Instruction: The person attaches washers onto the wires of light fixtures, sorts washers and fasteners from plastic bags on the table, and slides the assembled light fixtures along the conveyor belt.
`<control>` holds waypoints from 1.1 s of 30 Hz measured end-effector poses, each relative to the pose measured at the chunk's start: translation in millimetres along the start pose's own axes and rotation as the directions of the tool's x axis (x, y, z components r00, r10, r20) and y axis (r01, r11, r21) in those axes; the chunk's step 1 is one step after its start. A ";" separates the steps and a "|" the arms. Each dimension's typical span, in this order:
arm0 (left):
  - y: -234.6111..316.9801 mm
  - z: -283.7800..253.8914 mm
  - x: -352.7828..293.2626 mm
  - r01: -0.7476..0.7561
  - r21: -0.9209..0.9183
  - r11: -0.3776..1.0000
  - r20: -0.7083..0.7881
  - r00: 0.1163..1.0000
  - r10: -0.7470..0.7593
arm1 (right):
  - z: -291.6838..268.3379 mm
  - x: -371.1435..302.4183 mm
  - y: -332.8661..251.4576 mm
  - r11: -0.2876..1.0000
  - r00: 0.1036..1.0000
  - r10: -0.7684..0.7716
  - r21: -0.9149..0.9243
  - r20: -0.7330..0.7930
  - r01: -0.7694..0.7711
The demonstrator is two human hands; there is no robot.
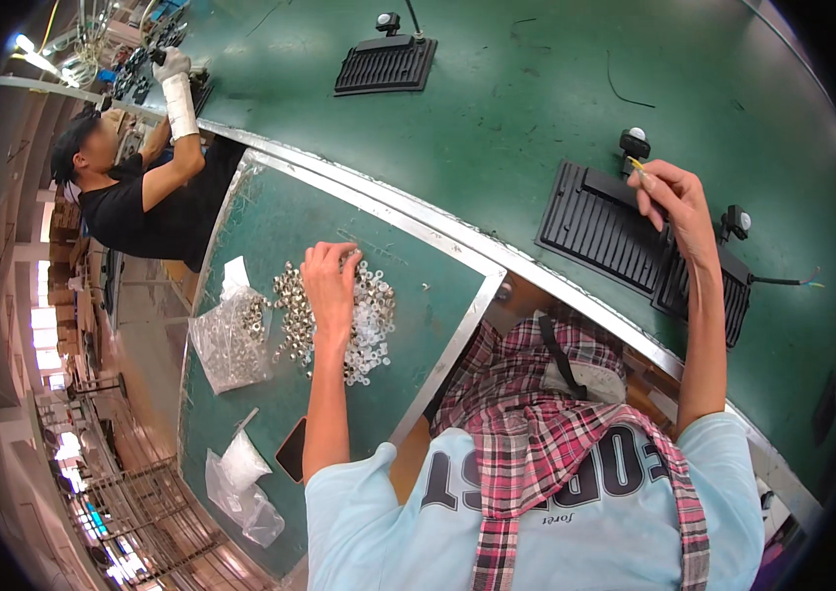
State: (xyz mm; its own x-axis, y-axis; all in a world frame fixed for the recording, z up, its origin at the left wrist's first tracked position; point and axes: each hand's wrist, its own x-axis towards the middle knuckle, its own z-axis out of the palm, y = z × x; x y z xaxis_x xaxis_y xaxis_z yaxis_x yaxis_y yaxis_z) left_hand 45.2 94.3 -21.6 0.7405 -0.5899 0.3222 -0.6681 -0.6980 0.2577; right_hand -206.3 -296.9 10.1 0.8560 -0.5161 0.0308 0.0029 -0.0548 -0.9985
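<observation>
Right hand (678,203) is pinching some yellowish wire ends (637,165) right over the black finned lamp (590,225) on the bench (497,128), left hand (327,286) (can't tell its grip) is at the metal bits (292,320) well off left.

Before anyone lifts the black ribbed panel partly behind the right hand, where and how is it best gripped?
Probably pinch the black ribbed panel by its left edge, coming from the left: it lies flat with that edge free, while another panel crowds its right and a domed head stands at its far edge.
</observation>
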 end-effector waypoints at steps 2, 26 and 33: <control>2.0 1.0 1.7 -0.014 -0.015 1.000 -0.013 1.000 0.013 | 2.0 -1.0 -1.3 1.000 1.000 0.016 -0.017 0.004 -0.016; 213.6 75.1 52.8 0.444 -0.894 -0.061 0.424 0.881 0.208 | 11.4 -3.0 11.4 0.976 0.969 -0.096 -0.168 0.229 0.137; 222.5 89.8 49.6 0.497 -0.846 -0.194 0.467 0.865 0.182 | 13.2 -7.3 4.2 0.980 0.973 -0.056 -0.173 0.225 0.096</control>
State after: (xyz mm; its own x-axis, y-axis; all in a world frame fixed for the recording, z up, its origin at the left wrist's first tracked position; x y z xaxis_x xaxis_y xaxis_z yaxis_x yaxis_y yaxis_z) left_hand -60.1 -126.6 -30.1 0.5535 -0.8268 -0.1000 0.4363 0.1856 0.8804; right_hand -205.7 -282.1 5.1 0.9487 -0.3070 0.0757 -0.0041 -0.2514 -0.9679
